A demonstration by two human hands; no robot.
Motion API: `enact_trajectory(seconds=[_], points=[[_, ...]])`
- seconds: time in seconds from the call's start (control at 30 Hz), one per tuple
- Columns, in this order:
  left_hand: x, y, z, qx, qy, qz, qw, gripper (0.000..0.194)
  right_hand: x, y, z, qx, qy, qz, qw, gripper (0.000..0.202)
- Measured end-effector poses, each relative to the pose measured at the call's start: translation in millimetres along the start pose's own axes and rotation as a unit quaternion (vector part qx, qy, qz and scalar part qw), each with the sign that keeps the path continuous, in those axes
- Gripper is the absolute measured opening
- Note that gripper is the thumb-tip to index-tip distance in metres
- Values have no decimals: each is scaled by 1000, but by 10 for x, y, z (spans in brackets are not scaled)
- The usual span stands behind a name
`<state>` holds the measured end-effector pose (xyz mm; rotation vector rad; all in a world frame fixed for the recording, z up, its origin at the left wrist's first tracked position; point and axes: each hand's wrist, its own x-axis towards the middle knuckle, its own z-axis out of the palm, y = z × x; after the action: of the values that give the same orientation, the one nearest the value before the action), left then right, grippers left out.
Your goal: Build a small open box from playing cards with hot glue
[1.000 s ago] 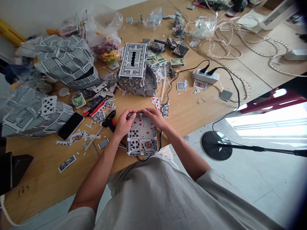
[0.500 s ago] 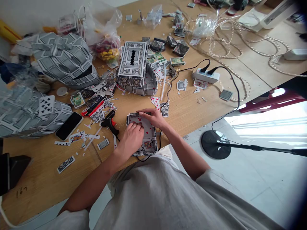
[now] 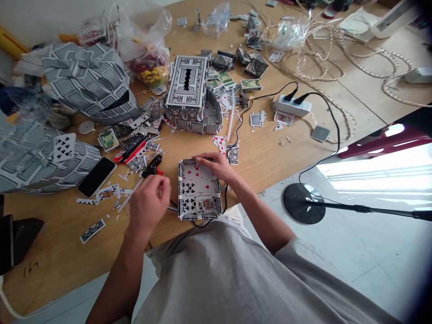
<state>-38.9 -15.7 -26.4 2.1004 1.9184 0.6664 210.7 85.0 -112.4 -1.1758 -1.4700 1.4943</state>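
Observation:
A shallow open box made of playing cards (image 3: 199,189) sits at the table's front edge, its inside lined with hearts, clubs and a king. My right hand (image 3: 218,166) grips its far right corner, thumb along the far rim and fingers over the right wall. To the left of the box, my left hand (image 3: 150,200) is raised above the table with its fingers curled, and I see nothing in them. Just beyond that hand lies a black glue gun (image 3: 153,166) with a red trigger, partly hidden by it. A black cable runs under the box.
A taller card box with a slot (image 3: 186,85) stands behind. Two large card-covered shapes (image 3: 87,85) are at the left, near a phone (image 3: 97,177) and a red-black cutter (image 3: 133,149). Card scraps lie around. A power strip (image 3: 292,106) and rope (image 3: 313,63) are at the right.
My left hand has come out of the box and moved left, fingers curled, toward the glue gun. My right hand keeps its hold on the box, whose lined inside now shows.

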Motion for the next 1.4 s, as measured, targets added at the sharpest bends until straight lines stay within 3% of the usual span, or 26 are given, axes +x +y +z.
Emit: enact_trajectory(seconds=[0.07,0.13,0.23,0.37,0.47,0.53,0.63,0.73,0.93,1.03,1.17,1.3,1.4], points=[[-3,-236,-73,69,-12,-131,989,46,-6,-5,-1,-1,1,2,1000,39],[26,-421,-43,93,-66,-204,972,55,-10,-12,-2,-5,0,3,1000,40],[102,-553,126,88,-117,-250,957,60,-12,-24,-6,-17,1,6,1000,39],[154,-576,310,32,-92,-288,953,48,-7,-37,-3,-20,2,7,1000,39],[105,-566,315,-50,-60,-326,942,41,-2,-39,5,-6,3,-1,1000,36],[54,-535,284,-166,2,-339,926,37,1,-38,8,3,4,-8,1000,33],[-3,-440,229,-404,68,-327,852,39,4,-39,7,7,5,-11,1000,32],[-19,-319,161,-540,60,-300,784,34,2,-49,2,5,1,-5,1000,33],[-17,-121,-57,-628,33,-258,734,26,-1,-55,6,15,-1,-10,1000,32],[-38,-38,-152,-608,49,-231,758,26,2,-48,11,18,2,-10,1000,33],[-83,14,-200,-473,74,-174,860,25,6,-34,11,16,2,-5,1000,32],[-83,-33,-162,-262,-4,-143,954,32,10,-9,10,14,1,-7,1000,33],[-12,-52,-104,-124,-38,-105,986,41,18,10,14,27,-1,8,1000,35]])
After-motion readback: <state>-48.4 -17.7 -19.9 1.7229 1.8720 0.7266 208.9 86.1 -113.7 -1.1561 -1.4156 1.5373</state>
